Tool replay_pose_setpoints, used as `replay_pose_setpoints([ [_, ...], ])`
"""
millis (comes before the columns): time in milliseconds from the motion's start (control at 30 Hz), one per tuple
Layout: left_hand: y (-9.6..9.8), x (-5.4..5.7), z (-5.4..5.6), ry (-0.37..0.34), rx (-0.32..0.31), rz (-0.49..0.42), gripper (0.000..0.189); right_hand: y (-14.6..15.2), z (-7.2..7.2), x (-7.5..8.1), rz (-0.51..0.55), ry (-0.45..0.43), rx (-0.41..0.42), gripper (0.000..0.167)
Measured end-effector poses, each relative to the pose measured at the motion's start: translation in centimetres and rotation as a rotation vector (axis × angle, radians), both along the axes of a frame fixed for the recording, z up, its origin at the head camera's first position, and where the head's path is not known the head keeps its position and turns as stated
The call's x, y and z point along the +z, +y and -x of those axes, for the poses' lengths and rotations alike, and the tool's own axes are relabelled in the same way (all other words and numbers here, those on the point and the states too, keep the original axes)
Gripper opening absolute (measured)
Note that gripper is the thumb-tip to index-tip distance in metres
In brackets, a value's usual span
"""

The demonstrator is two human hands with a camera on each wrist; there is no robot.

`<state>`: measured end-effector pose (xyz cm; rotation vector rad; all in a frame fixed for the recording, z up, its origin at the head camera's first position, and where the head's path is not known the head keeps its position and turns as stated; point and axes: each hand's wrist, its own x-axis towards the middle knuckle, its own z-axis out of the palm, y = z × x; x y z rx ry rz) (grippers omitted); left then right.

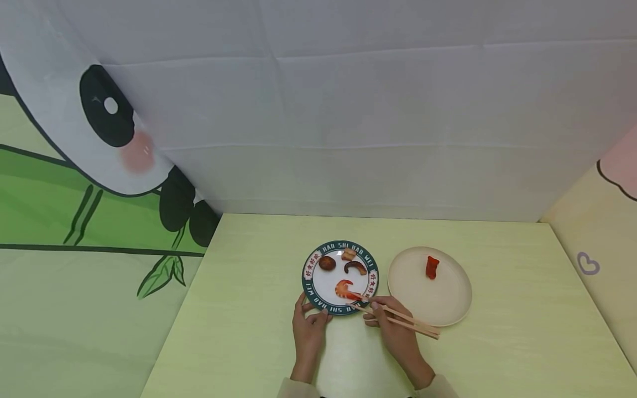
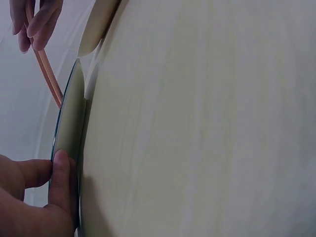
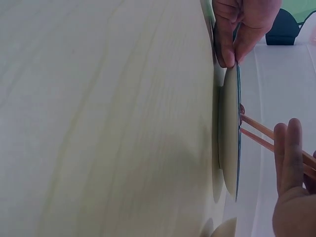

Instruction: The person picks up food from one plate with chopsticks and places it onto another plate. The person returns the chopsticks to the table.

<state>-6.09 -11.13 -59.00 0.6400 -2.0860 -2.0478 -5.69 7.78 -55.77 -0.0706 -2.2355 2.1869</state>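
Observation:
In the head view a white plate with a green, lettered rim (image 1: 309, 287) lies before me. My left hand (image 1: 309, 334) pinches its near-left rim between thumb and fingers, also visible in the right wrist view. My right hand (image 1: 395, 331) holds a pair of wooden chopsticks (image 1: 410, 323), their tips parted at the near side of an orange shrimp (image 1: 343, 288). Sharing that plate are a round brown piece like a mushroom (image 1: 327, 263), a dark curved piece (image 1: 355, 267) and a tan chunk (image 1: 349, 254). The left wrist view shows the plate (image 2: 71, 118) edge-on.
A cream plate (image 1: 428, 304) stands just right of the patterned one, bearing a red piece of food (image 1: 432, 267). Both rest on a pale yellow-green table (image 1: 249, 309). A white cloth wall (image 1: 368, 138) rises behind, with printed cartoon panels at left and right.

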Motion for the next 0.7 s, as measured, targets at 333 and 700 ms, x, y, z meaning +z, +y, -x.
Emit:
replay_pose_setpoints([
  [333,-0.03,-0.20,-0.02,-0.024,0.004,0.007,0.076,-0.29,0.27,0.06,0.011,0.020,0.009,0.021],
  [700,0.06,-0.14,0.08,-0.028,0.005,0.022,0.077,-0.80,0.52,-0.52,0.020,0.098,0.014,0.020],
])
